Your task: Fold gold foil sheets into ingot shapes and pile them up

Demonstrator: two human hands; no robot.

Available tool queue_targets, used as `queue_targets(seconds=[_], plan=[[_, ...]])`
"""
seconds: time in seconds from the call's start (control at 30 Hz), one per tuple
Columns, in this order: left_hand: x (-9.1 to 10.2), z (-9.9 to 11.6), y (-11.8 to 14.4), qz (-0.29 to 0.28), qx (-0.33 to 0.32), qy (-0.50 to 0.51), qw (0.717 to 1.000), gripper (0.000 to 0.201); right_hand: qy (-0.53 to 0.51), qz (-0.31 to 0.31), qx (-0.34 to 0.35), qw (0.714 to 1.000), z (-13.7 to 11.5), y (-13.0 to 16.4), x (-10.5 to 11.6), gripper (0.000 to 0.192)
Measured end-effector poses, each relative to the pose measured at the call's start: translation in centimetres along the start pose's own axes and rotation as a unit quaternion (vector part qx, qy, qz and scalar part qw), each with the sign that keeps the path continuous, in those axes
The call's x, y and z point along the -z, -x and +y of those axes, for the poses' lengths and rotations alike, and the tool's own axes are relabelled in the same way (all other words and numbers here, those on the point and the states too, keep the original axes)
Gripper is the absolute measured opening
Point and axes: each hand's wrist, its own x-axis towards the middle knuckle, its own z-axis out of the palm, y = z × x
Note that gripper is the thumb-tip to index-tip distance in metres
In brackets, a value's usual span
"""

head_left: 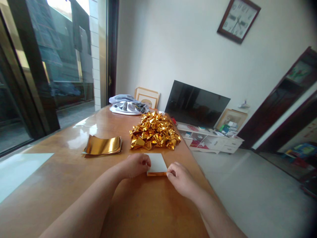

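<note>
A sheet of gold foil paper (157, 162) lies white side up on the wooden table, its near edge turned over into a narrow gold strip. At that sheet's left edge is my left hand (136, 165), fingers curled, thumb and forefinger closed on the paper. My right hand (182, 178) pinches the near right corner, where the gold strip ends. Just beyond the sheet rises a heap of folded gold foil pieces (155, 132). To the left, a stack of flat gold foil sheets (102, 145) rests with its edges curling up.
The wooden table (148, 208) has its right edge close to my right arm. Folded clothes (127, 104) and framed pictures (148, 96) are at its far end. A pale sheet (22, 170) lies at the left. Beyond stand a television (196, 104) and a white cabinet (214, 142).
</note>
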Motion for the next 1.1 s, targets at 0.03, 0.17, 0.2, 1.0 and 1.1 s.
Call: queue_targets(seconds=[0.03, 0.17, 0.2, 1.0, 1.1], plan=[[0.1, -0.1, -0.1, 0.025, -0.007, 0.02, 0.999, 0.017, -0.021, 0.008, -0.006, 1.0, 0.0, 0.3, 0.0, 0.015], [0.9, 0.2, -0.6, 0.147, 0.001, 0.058, 0.987, 0.028, -0.131, 0.056, -0.058, 0.988, -0.1, 1.5, 0.0, 0.018], [1.1, 0.4, -0.5, 0.173, 0.014, 0.068, 0.982, 0.033, -0.166, 0.068, -0.076, 0.981, -0.3, 1.8, 0.0, 0.019], [0.4, 3.8, 0.7, 0.173, -0.112, -0.015, 0.978, 0.013, -0.202, 0.168, -0.053, 0.963, -3.4, 2.9, -1.2, 0.019], [0.5, 4.2, 0.8, 0.158, -0.135, -0.135, 0.969, 0.014, -0.108, 0.21, -0.008, 0.972, -4.0, 2.7, -0.4, 0.027]])
